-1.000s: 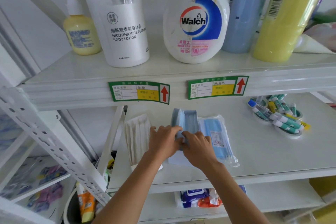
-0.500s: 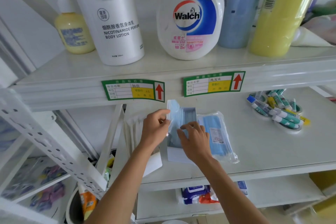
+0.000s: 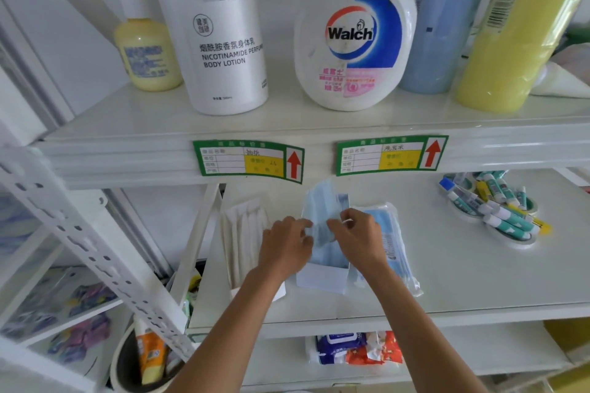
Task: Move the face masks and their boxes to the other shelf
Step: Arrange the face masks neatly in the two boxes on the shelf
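white shelf [image 3: 447,281] | pale blue pleated masks [image 3: 322,210] in white box [image 3: 321,279] | left hand [image 3: 284,249], right hand [image 3: 359,239] pinching masks

Left hand [image 3: 285,247] and right hand [image 3: 357,238] on blue face masks [image 3: 322,210] over an open box [image 3: 322,279].

Pale blue masks [image 3: 325,210], white box [image 3: 322,279]

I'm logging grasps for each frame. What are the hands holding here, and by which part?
Both the left hand and the right hand pinch the blue face masks standing in the open white box, gripping the stack's near middle with their fingers.
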A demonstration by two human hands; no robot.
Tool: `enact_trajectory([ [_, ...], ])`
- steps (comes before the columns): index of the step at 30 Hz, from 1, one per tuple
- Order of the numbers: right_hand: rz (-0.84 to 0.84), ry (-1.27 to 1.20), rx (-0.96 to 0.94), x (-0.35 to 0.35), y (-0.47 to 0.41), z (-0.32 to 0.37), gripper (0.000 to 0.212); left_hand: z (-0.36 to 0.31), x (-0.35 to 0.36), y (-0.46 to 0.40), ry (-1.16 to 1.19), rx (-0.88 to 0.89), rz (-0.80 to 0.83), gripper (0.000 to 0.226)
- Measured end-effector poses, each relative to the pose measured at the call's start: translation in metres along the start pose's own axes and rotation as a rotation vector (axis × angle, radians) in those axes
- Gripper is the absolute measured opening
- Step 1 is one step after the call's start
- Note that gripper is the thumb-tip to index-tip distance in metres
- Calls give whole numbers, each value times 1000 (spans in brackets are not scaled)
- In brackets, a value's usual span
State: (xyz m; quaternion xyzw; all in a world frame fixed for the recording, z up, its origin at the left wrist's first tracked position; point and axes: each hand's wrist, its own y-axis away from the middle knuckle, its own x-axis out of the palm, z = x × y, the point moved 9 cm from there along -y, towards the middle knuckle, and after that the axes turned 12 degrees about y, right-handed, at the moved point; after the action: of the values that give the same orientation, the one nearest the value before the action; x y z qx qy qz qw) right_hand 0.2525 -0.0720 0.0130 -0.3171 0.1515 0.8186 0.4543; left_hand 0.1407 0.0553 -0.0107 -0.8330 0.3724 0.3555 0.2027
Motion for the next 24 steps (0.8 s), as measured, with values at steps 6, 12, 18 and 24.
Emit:
enact_trajectory([
  [6, -18, 101, -48, 8, 9, 12, 31, -9, 10, 0, -204, 104, 103, 36],
  [12, -27, 114, -36, 18, 8, 14, 40, -6, 13, -3, -194, 109, 169, 29],
  [18, -31, 162, -13, 26, -2, 10, 41, -1, 10, -5, -77, 117, 136, 33],
  [24, 14, 320, -21, 43, -5, 17, 36, 8, -7, -5, 214, 82, 18, 33],
])
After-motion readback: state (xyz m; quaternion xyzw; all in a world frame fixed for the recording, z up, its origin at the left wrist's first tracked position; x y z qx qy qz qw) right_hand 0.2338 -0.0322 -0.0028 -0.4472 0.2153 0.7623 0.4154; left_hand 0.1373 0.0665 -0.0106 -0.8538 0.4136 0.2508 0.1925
